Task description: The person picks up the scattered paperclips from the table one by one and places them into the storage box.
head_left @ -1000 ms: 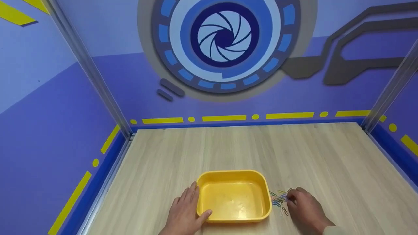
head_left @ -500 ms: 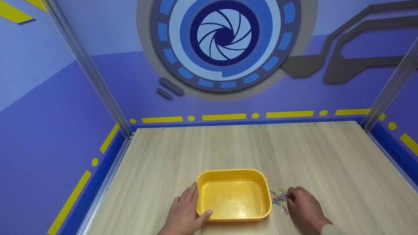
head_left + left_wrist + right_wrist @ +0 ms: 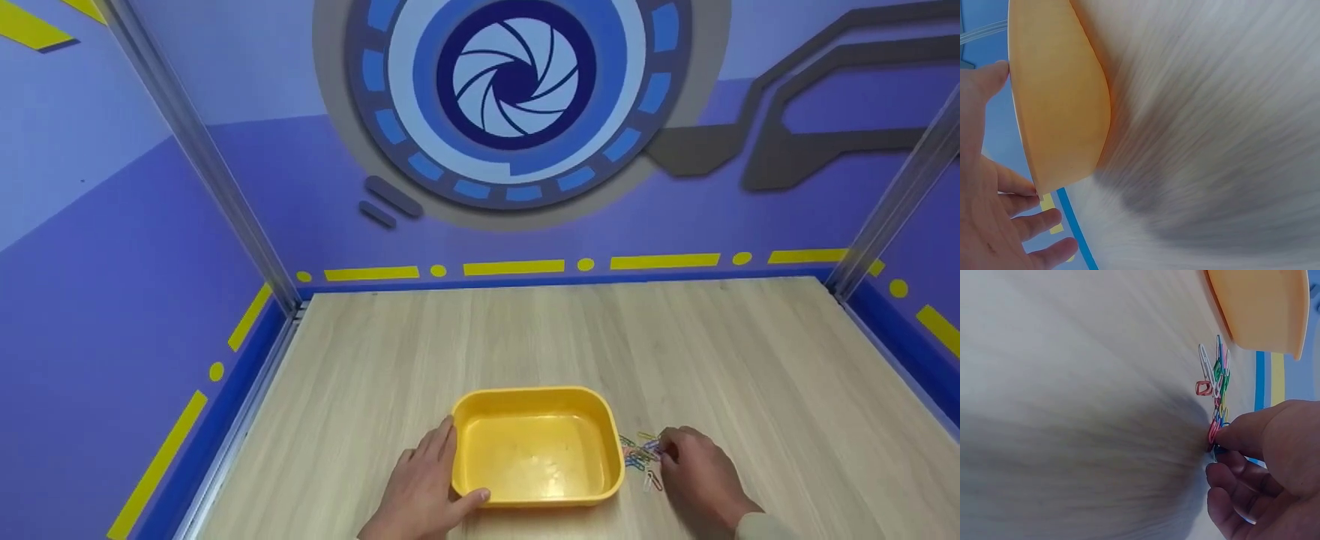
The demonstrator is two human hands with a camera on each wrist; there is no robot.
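Observation:
A shallow yellow plastic box sits on the wooden table, with nothing inside it. My left hand rests on its left end, and the thumb lies at the near left corner. In the left wrist view, the fairly straight thumb and index finger touch the rim of the box, while the other fingers spread loosely. Right of the box lies a small heap of coloured paper clips. At the heap's right edge, my right hand has thumb and fingertips together, pinching a paper clip that they mostly hide. A red paper clip shows beside the thumb.
The pale wooden table is bounded by a printed blue-purple back wall and side walls. Metal posts stand at the back corners. A white paper clip lies at the edge of the heap.
Both hands and the box stay nearly where they were; the head view has tilted very slightly. A clip loop that stuck up by my right fingertips a second ago no longer shows.

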